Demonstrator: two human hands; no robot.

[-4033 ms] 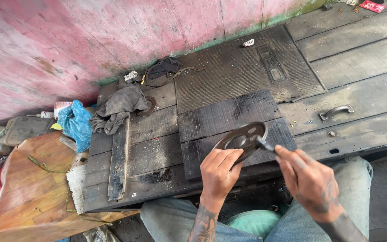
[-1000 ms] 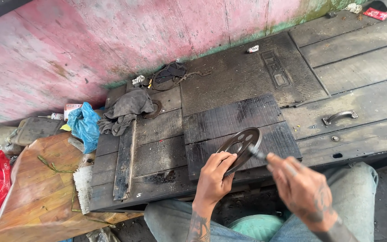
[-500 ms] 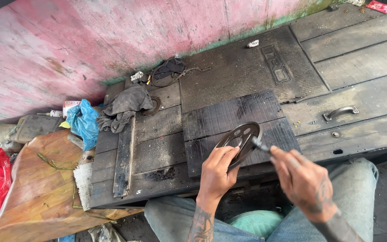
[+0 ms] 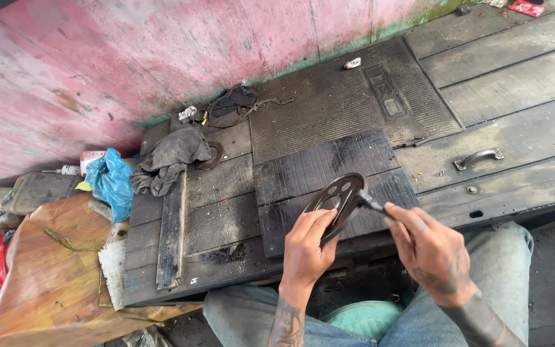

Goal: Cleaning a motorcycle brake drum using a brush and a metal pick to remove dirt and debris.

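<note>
The left hand (image 4: 308,247) is clamped on the lower rim of a dark metal disc with cut-out holes (image 4: 336,198), holding it tilted on edge just above its fingers. The right hand (image 4: 428,247), just beside it, is closed around a thin tool (image 4: 370,204) whose tip touches the disc's upper right edge. Under the disc lies a black ribbed mat (image 4: 329,167) on the dark plank surface (image 4: 220,218), whose near edge runs just below both hands. Farther left lie a wooden strip (image 4: 171,234), a grey rag (image 4: 168,157) and a blue bag (image 4: 112,183); to the right, a metal handle (image 4: 478,157).
</note>
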